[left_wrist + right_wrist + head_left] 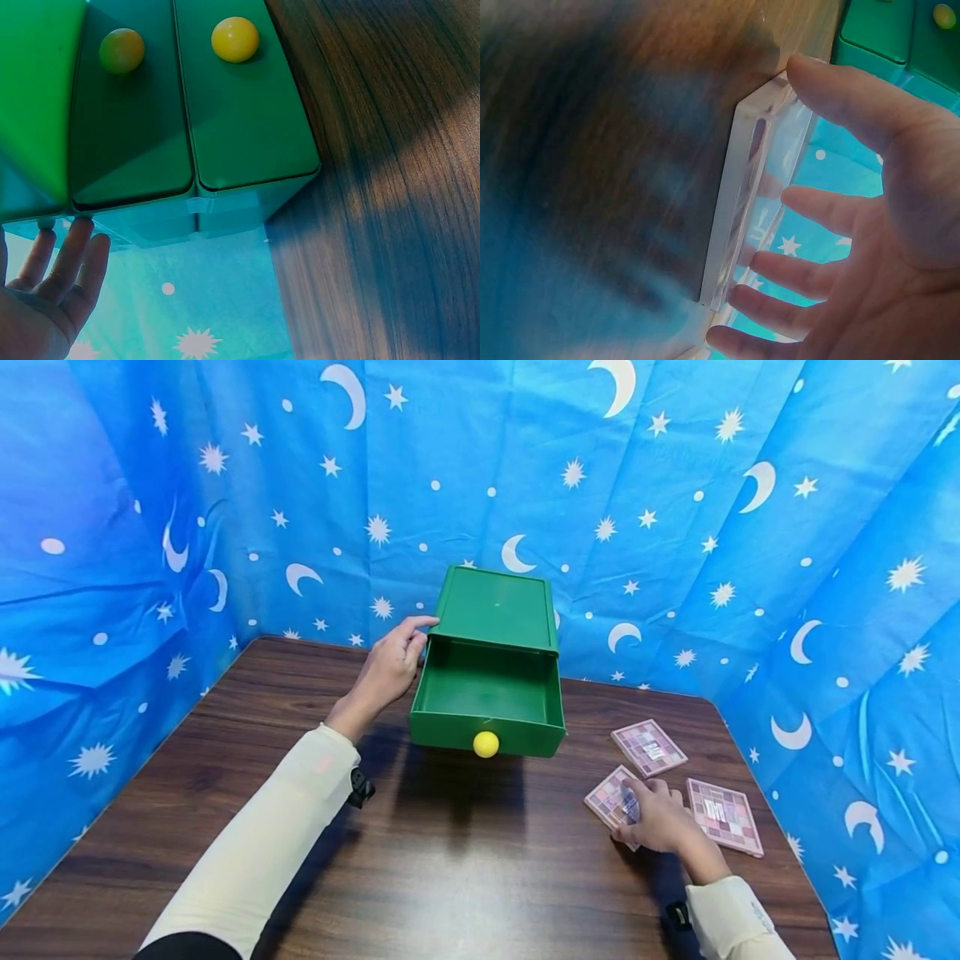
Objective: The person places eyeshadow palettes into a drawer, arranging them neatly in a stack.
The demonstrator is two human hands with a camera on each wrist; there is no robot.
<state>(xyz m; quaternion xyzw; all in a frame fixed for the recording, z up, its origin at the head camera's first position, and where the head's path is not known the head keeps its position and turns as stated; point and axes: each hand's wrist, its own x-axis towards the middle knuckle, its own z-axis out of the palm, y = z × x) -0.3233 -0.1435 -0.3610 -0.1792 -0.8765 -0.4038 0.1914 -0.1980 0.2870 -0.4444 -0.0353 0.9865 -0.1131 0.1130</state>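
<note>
A green drawer cabinet (pixel 497 603) stands at the table's back, its top drawer (pixel 487 737) pulled out and bare inside, a yellow knob (pixel 486 744) on its front. Beside the cabinet's left wall is my left hand (pixel 390 667), index finger extended to its upper edge. In the left wrist view, fingertips meet the cabinet's side. My right hand (pixel 662 817) rests over an eyeshadow palette (pixel 611 797) lying on the table. Its thumb is at the palette's near edge, and its spread, fairly straight fingers reach over the clear lid (pixel 769 202).
Two more eyeshadow palettes lie nearby, one behind (pixel 649 748) and one to the right (pixel 724 817) of my right hand. Two closed drawers (pixel 251 120) with yellow knobs sit under the pulled-out one. A blue star-and-moon cloth (pixel 480 468) hangs around the wooden table (pixel 465 885).
</note>
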